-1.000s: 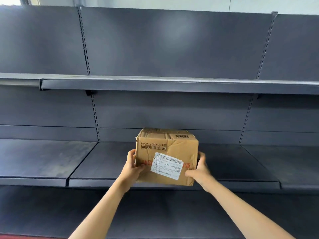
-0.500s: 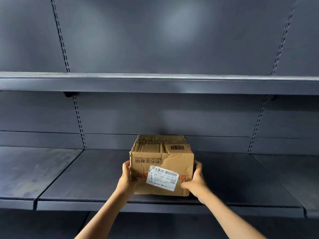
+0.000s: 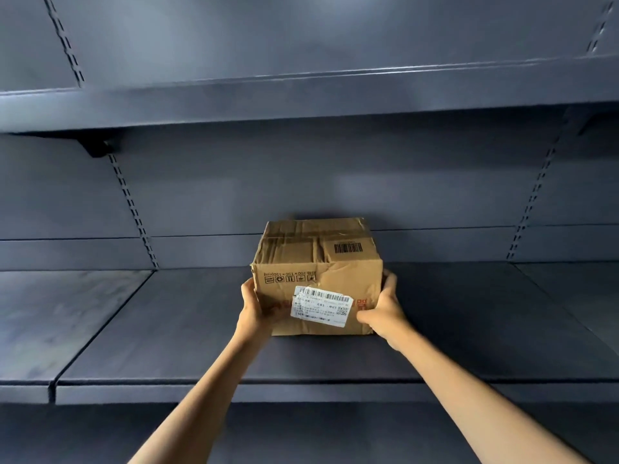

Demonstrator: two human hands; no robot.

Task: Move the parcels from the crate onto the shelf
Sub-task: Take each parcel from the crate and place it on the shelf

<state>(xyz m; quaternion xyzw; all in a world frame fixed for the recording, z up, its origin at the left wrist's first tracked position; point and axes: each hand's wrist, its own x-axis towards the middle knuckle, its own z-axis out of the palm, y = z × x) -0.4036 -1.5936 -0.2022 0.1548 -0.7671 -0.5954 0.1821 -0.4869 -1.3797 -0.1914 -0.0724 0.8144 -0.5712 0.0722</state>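
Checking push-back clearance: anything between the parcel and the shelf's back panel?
Head view: behind the parcel only a bare strip of shelf shows before the back panel. Directly behind the box is hidden.

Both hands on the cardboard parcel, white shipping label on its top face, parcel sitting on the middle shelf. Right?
Not quite. The head view shows the white shipping label on the front face of the cardboard parcel, the side toward the person; the top carries only tape and a small printed barcode. The rest holds: the left hand and right hand hold its sides, and it sits on the middle shelf.
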